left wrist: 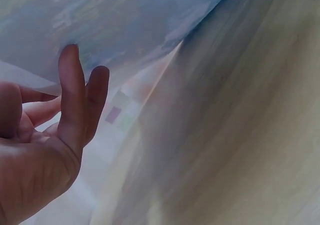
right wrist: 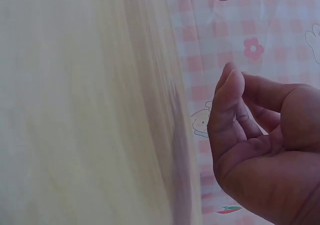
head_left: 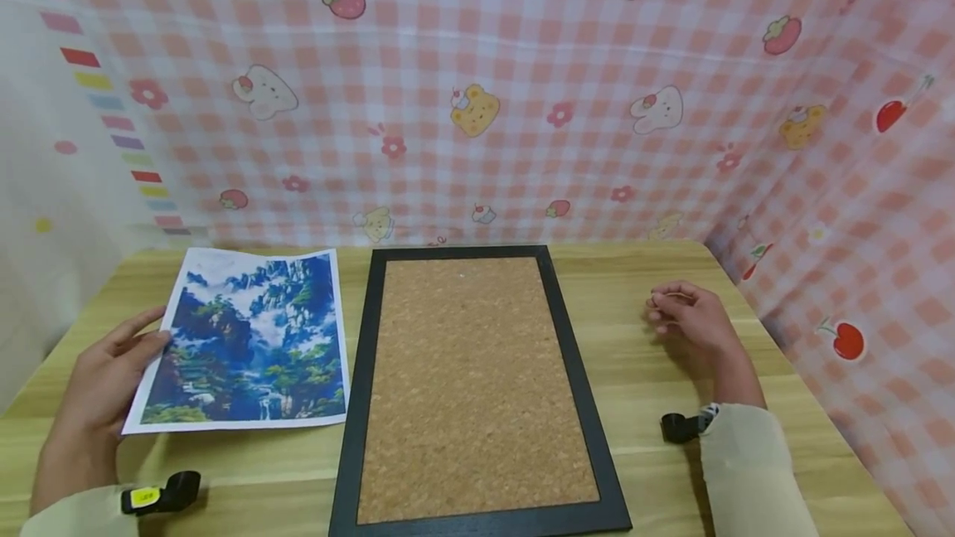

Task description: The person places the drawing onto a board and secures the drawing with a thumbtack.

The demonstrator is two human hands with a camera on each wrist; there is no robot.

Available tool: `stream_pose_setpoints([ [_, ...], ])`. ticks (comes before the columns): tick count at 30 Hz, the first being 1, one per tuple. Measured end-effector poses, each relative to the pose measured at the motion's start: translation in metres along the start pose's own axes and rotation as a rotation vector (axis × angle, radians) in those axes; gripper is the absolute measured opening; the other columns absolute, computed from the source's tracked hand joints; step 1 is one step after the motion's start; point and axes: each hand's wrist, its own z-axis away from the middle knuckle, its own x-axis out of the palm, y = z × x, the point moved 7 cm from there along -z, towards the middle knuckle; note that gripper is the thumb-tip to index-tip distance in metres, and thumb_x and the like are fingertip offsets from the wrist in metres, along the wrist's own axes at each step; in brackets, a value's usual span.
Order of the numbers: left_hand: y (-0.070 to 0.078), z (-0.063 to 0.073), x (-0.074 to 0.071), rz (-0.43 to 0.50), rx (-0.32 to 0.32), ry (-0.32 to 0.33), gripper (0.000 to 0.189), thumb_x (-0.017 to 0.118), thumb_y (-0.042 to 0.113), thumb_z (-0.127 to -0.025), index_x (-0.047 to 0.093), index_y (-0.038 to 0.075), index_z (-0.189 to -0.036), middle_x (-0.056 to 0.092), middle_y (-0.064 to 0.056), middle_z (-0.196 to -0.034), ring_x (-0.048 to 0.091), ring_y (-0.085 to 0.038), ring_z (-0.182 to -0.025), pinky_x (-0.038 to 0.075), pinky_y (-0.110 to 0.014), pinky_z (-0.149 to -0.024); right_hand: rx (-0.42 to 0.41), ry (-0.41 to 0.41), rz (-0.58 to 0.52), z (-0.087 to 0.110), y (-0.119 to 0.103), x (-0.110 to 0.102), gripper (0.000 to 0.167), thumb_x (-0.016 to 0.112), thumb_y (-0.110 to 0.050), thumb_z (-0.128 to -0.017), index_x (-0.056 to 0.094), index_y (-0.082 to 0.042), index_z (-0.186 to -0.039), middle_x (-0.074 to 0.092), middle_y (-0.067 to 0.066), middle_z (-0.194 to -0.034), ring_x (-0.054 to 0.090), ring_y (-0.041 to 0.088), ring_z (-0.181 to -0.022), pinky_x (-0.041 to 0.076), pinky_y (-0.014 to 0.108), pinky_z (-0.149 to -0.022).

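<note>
My left hand [head_left: 100, 379] pinches the left edge of a landscape print [head_left: 246, 338], thumb in front and fingers behind the sheet. The print shows blue mountains, trees and waterfalls inside a white border. In the left wrist view the raised sheet [left wrist: 125, 25] hangs over two extended fingers. Right of it lies a cork board [head_left: 477, 388] with a black frame, flat on the table. My right hand [head_left: 694, 317] hovers over the table beyond the board's right side. Its fingers are curled, thumb against the fingertips, and no object shows between them in the right wrist view.
The wood-grain table [head_left: 604, 338] runs back to a pink checked curtain [head_left: 477, 164] with cartoon prints. More checked cloth [head_left: 880, 255] hangs along the right side. A small black camera sits on each wrist. A tiny pale spot [head_left: 461, 275] shows near the top of the cork.
</note>
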Motion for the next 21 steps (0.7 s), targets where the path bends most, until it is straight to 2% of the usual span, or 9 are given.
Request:
stream_pose_setpoints([
  [5, 0.004, 0.002, 0.005, 0.017, 0.021, -0.029, 0.050, 0.064, 0.018, -0.101, 0.052, 0.028, -0.148, 0.070, 0.008, -0.094, 0.073, -0.017, -0.071, 0.062, -0.034, -0.056, -0.014, -0.014, 0.029, 0.000, -0.005, 0.003, 0.011, 0.057, -0.008, -0.105, 0.066, -0.005, -0.111, 0.072, -0.005, -0.093, 0.069, 0.009, -0.080, 0.060, 0.025, -0.065],
  [8, 0.007, 0.002, 0.007, 0.038, 0.030, -0.038, 0.053, 0.065, 0.017, -0.101, 0.050, 0.027, -0.151, 0.070, 0.008, -0.096, 0.074, -0.017, -0.072, 0.062, -0.034, -0.057, -0.021, -0.022, 0.034, 0.001, -0.007, 0.006, 0.015, 0.056, -0.007, -0.105, 0.062, 0.003, -0.115, 0.073, -0.003, -0.094, 0.069, 0.010, -0.081, 0.060, 0.026, -0.065],
  [10, 0.010, 0.002, 0.009, 0.052, 0.030, -0.038, 0.054, 0.066, 0.017, -0.100, 0.050, 0.027, -0.151, 0.070, 0.007, -0.097, 0.074, -0.018, -0.072, 0.062, -0.035, -0.058, -0.020, -0.028, 0.044, 0.002, -0.008, 0.007, 0.016, 0.056, -0.008, -0.105, 0.060, 0.004, -0.115, 0.073, -0.003, -0.095, 0.069, 0.010, -0.082, 0.060, 0.027, -0.066],
  [13, 0.012, 0.003, 0.011, 0.065, 0.036, -0.043, 0.054, 0.066, 0.017, -0.100, 0.050, 0.026, -0.151, 0.069, 0.007, -0.099, 0.074, -0.018, -0.073, 0.062, -0.035, -0.058, -0.019, -0.031, 0.055, 0.002, -0.008, 0.007, 0.014, 0.055, -0.008, -0.105, 0.060, 0.002, -0.114, 0.072, -0.003, -0.096, 0.069, 0.010, -0.082, 0.060, 0.027, -0.066],
  [21, 0.020, 0.005, 0.018, 0.118, 0.106, -0.039, 0.047, 0.062, 0.013, -0.102, 0.051, 0.021, -0.147, 0.069, 0.006, -0.102, 0.074, -0.016, -0.075, 0.062, -0.032, -0.058, -0.037, -0.056, 0.056, 0.002, -0.013, 0.009, 0.008, 0.058, -0.009, -0.104, 0.065, -0.008, -0.107, 0.072, -0.001, -0.095, 0.068, 0.012, -0.081, 0.060, 0.027, -0.065],
])
